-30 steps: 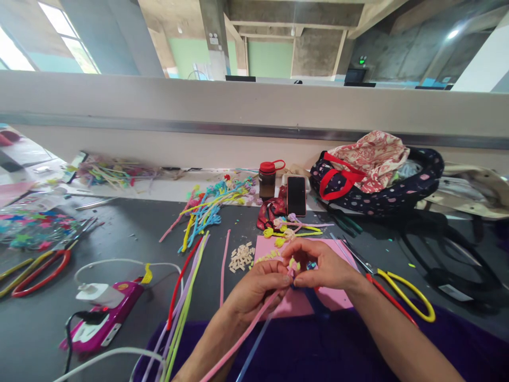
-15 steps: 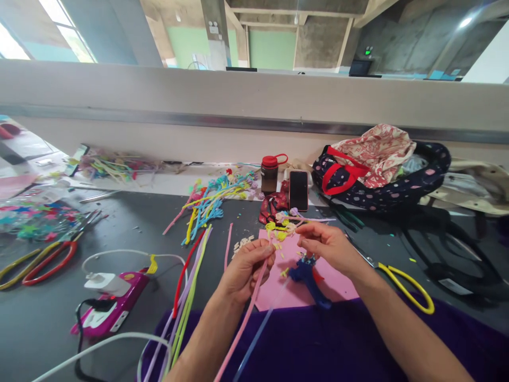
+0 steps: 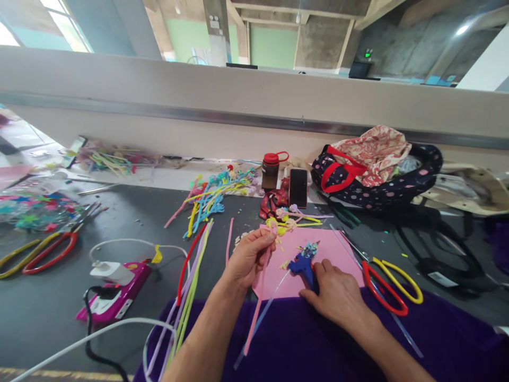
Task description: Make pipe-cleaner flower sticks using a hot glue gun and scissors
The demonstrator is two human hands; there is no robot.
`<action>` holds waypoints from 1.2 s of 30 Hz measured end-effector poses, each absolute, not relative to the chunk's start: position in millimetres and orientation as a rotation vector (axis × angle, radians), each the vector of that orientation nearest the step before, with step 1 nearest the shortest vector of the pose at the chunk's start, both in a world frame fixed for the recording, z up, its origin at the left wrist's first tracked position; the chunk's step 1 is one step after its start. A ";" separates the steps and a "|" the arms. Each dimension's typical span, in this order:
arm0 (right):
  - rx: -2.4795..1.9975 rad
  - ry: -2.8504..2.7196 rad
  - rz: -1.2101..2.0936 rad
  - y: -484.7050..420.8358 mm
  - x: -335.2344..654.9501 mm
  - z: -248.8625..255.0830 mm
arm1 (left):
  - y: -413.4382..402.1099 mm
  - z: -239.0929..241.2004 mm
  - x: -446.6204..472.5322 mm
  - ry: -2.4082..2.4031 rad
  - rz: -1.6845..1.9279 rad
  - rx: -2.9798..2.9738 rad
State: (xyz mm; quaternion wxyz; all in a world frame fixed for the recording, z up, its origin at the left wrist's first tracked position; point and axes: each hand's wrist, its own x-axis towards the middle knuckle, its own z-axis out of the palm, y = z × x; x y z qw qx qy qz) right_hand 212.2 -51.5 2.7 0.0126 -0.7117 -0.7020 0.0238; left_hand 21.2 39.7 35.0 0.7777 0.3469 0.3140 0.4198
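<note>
My left hand (image 3: 250, 257) is closed in a pinch on a pink pipe cleaner (image 3: 259, 302), whose long stem hangs down towards me. At its top, just above my fingertips, sits a small pink flower shape (image 3: 272, 227). My right hand (image 3: 338, 292) is on the handle of a blue hot glue gun (image 3: 302, 265), thumb on one side and fingers on the other; the palm hides the grip. Bits of blue and white stuff cling near the gun's nozzle, and a clear glue stick (image 3: 274, 294) trails from its back. Under the gun lies a pink sheet (image 3: 342, 249).
Red-and-yellow-handled scissors (image 3: 385, 286) lie right of the sheet, another pair (image 3: 51, 252) at far left. Loose pipe cleaners (image 3: 194, 286), a pink power strip (image 3: 119, 297) with cables, a pile of twisted stems (image 3: 214, 196), a bottle (image 3: 270, 172), a phone (image 3: 298, 188) and a bag (image 3: 374, 175) surround the work.
My right hand has moved down and away from my left hand onto the glue gun's handle. My left hand still holds the pink pipe cleaner. The red scissor handle has come into sight.
</note>
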 end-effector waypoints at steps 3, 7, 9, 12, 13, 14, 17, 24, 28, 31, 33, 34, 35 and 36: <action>-2.184 -2.105 0.220 -48.9 217.3 4.4 | 44.2 30.8 20.2 0.685 0.925 0.737; -2.022 -1.871 0.487 -52.8 231.2 11.3 | 47.1 27.7 19.2 0.681 0.916 0.719; -1.890 -1.757 0.604 -55.8 237.6 12.5 | 46.9 26.9 19.1 0.678 0.912 0.720; -1.567 -1.570 0.847 -58.7 246.2 9.1 | 46.6 26.1 19.5 0.687 0.915 0.722; -1.453 -1.487 0.932 -59.3 248.7 6.8 | 46.7 25.7 19.8 0.693 0.917 0.722; -1.347 -1.400 1.007 -59.7 250.8 4.3 | 46.9 25.2 20.3 0.697 0.915 0.723; -1.074 -1.202 1.156 -61.5 252.6 -2.7 | 46.7 23.3 22.5 0.714 0.917 0.749; -1.057 -1.337 1.191 -71.1 231.1 -7.6 | 39.6 19.5 32.3 0.725 0.873 0.782; -1.177 -1.450 1.085 -74.9 226.0 -9.3 | 35.8 19.6 36.6 0.733 0.844 0.782; -1.204 -1.458 1.051 -75.7 227.6 -9.7 | 34.0 19.7 38.6 0.747 0.821 0.794; -1.209 -1.448 1.052 -76.0 228.2 -9.7 | 33.1 19.3 39.9 0.746 0.811 0.798; -1.206 -1.441 1.067 -76.3 227.8 -9.6 | 32.8 18.8 40.6 0.742 0.805 0.800; -1.200 -1.430 1.088 -76.6 226.9 -9.5 | 32.5 18.2 41.3 0.738 0.800 0.800; -1.192 -1.410 1.110 -77.1 225.6 -9.4 | 32.2 17.6 42.1 0.735 0.797 0.800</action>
